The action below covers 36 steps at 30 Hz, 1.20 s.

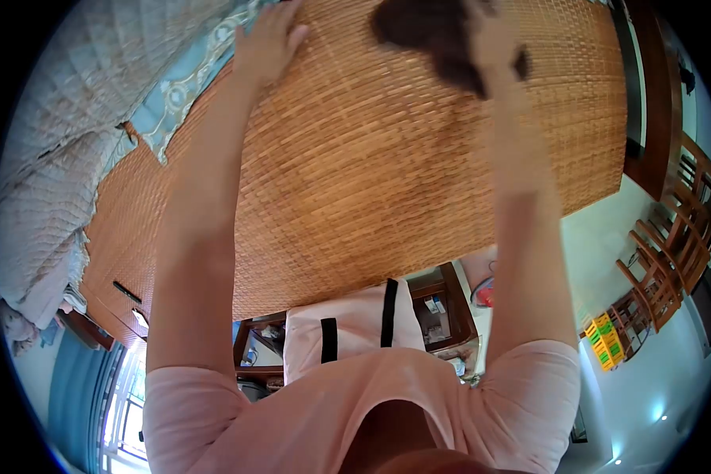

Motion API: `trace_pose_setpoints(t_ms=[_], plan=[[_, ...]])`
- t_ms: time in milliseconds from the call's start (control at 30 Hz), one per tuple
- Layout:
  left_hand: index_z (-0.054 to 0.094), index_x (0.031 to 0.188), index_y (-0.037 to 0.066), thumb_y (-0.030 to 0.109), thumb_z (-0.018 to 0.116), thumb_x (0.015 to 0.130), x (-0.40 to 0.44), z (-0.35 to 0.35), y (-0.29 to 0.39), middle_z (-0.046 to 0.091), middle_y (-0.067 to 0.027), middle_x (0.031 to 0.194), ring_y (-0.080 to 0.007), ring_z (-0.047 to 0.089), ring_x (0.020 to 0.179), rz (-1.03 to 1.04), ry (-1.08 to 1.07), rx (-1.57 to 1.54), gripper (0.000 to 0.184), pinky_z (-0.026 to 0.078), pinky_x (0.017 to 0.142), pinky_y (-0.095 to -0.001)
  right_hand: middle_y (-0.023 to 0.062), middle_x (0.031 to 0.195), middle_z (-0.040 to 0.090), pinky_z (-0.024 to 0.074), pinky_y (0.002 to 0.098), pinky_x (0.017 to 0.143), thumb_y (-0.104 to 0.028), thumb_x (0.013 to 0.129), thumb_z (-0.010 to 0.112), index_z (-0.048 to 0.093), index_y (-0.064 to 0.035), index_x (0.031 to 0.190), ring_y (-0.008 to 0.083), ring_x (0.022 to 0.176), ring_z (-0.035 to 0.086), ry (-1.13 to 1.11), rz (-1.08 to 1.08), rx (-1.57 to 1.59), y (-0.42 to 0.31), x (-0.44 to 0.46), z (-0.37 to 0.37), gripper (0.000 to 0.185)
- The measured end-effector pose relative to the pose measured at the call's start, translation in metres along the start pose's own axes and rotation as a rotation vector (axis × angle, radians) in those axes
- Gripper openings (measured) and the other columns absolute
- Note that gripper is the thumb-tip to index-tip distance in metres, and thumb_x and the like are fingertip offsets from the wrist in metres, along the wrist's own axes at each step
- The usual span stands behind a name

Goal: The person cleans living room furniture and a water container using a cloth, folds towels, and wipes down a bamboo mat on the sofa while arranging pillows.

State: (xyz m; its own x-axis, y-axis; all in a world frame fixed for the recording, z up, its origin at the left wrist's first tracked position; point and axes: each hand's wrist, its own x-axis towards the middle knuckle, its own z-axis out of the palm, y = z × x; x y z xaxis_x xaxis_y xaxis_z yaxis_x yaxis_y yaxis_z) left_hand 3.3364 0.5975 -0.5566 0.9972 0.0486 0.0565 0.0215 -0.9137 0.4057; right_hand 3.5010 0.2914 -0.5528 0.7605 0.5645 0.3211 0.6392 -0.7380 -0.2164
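Note:
My left hand (268,43) lies at the upper left of the view on a woven bamboo mat (355,174), its thumb apart from the fingers; the fingertips run up to the frame's top edge. It is beside a light blue patterned cloth (183,87). At the upper right, my right hand (494,39) is closed on a dark brown cloth (430,35), which is bunched over the mat. Motion smears this hand and the cloth, so the separate fingers do not show.
A pale quilted cover (79,118) is heaped along the left side. A dark pen-like object (126,292) lies at the mat's lower left. Below the near edge are a pink cloth with black strips (355,324) and open drawers (444,312). Wooden chairs (656,253) stand at right.

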Motion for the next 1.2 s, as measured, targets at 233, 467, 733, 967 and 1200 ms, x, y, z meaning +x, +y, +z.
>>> trace_pose_setpoints(t_ms=[233, 467, 733, 967, 1200], plan=[[0.037, 0.138, 0.011, 0.052, 0.041, 0.091, 0.031, 0.017, -0.054, 0.038, -0.0169, 0.14, -0.0328, 0.038, 0.128, -0.272, -0.143, 0.402, 0.063, 0.025, 0.102, -0.0586, 0.0207, 0.135, 0.042, 0.0384, 0.051, 0.096, -0.04, 0.088, 0.055, 0.039, -0.0129, 0.137, 0.0403, 0.123, 0.039, 0.061, 0.781, -0.61, 0.257, -0.165, -0.054, 0.058], [0.029, 0.143, 0.026, 0.061, 0.038, 0.088, 0.084, 0.116, 0.108, 0.031, -0.0181, 0.143, -0.0358, 0.027, 0.133, -0.144, 0.287, 0.353, 0.066, 0.017, 0.101, -0.0661, 0.0156, 0.139, 0.038, 0.0261, 0.0646, 0.096, -0.038, 0.072, 0.068, 0.044, -0.0136, 0.132, 0.0388, 0.129, 0.031, -0.267, 0.29, -0.131, 0.006, -0.13, -0.052, 0.068], [0.024, 0.145, 0.033, 0.062, 0.035, 0.088, 0.09, 0.116, 0.119, 0.018, -0.0167, 0.15, -0.0367, 0.012, 0.139, -0.298, 0.101, 0.366, 0.065, 0.009, 0.107, -0.0628, -0.0061, 0.109, 0.061, 0.0457, 0.0448, 0.079, -0.025, 0.078, 0.06, 0.065, -0.0259, 0.101, 0.0135, 0.109, 0.054, -0.291, -0.298, -0.14, 0.079, -0.03, -0.03, 0.024], [0.028, 0.144, 0.024, 0.055, 0.043, 0.088, 0.089, 0.109, 0.128, 0.021, -0.0189, 0.148, -0.0369, 0.018, 0.137, -0.276, 0.115, 0.416, 0.066, 0.012, 0.107, -0.0609, 0.0198, 0.137, 0.042, 0.0321, 0.0437, 0.105, -0.039, 0.091, 0.047, 0.043, -0.0112, 0.136, 0.0352, 0.127, 0.039, -0.085, 0.769, -0.474, 0.372, -0.174, -0.104, 0.053], [0.026, 0.146, 0.019, 0.052, 0.042, 0.088, 0.094, 0.093, 0.14, 0.025, -0.0235, 0.147, -0.0398, 0.015, 0.138, -0.387, -0.006, 0.334, 0.069, 0.007, 0.108, -0.0606, 0.0217, 0.132, 0.044, 0.0338, 0.0558, 0.097, -0.027, 0.09, 0.05, 0.046, -0.0044, 0.131, 0.038, 0.118, 0.047, -0.024, 1.473, -0.602, 0.228, -0.311, -0.127, 0.046]])
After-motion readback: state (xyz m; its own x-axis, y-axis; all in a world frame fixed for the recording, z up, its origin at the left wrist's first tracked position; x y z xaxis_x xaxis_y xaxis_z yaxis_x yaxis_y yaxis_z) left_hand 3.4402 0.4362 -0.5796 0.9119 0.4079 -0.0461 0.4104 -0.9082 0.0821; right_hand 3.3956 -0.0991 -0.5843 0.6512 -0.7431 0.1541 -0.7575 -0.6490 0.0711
